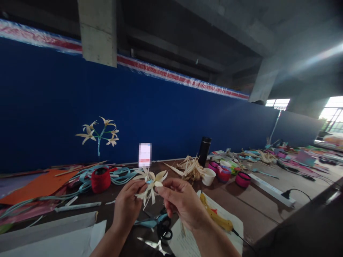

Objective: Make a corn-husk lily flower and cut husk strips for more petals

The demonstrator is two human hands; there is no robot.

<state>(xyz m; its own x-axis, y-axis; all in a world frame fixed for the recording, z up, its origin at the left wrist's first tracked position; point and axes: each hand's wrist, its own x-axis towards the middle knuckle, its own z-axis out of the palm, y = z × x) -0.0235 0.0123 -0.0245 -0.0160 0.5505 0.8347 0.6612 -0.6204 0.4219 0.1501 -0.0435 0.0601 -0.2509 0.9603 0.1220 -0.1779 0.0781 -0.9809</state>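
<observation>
Cream artificial flowers with long pointed petals are held up in front of me, between both hands. The fingers of my left hand are closed round their left side, near a bit of light blue at the centre. On the right, my right hand pinches a petal between thumb and fingers. Below the hands lie black-handled scissors and a light blue piece. Under my right forearm is a sheet of paper with writing, and a yellow glue gun rests on it.
A stem of similar flowers stands by the blue partition. Behind my hands are a red roll, dried husk strips, a white cup and a black bottle. A power strip lies right; a cardboard box, front left.
</observation>
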